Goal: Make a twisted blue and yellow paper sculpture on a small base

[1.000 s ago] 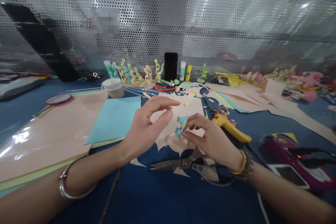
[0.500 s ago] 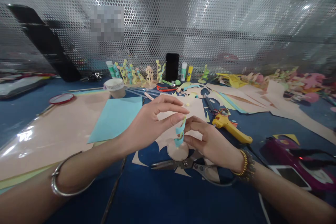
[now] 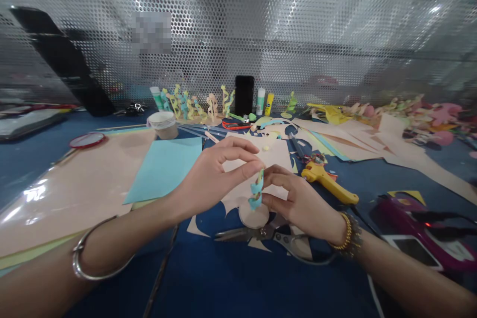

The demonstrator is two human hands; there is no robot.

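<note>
A small twisted paper spiral (image 3: 256,190), light blue and yellow-green, stands upright on a round pale paper base (image 3: 254,214). At its top, my left hand (image 3: 229,164) pinches the tip between thumb and fingers. From the right, my right hand (image 3: 292,198) has its thumb and curled fingers against the spiral's side; their exact contact is partly hidden. Grey-handled scissors (image 3: 261,233) lie just below the base, among cut paper scraps. Beneath both hands is a pale, cut paper sheet (image 3: 242,159).
A yellow glue gun (image 3: 330,184) lies right, near a purple power strip (image 3: 428,228). Blue paper (image 3: 167,164) and a paper-lined cup (image 3: 164,124) are left. Several finished spirals (image 3: 186,104), a phone (image 3: 244,95) and glue sticks (image 3: 261,101) stand behind. Paper flowers (image 3: 443,115) pile at far right.
The spiral has turned a little and its base has shifted slightly to the right. Both hands stay in nearly the same place around it.
</note>
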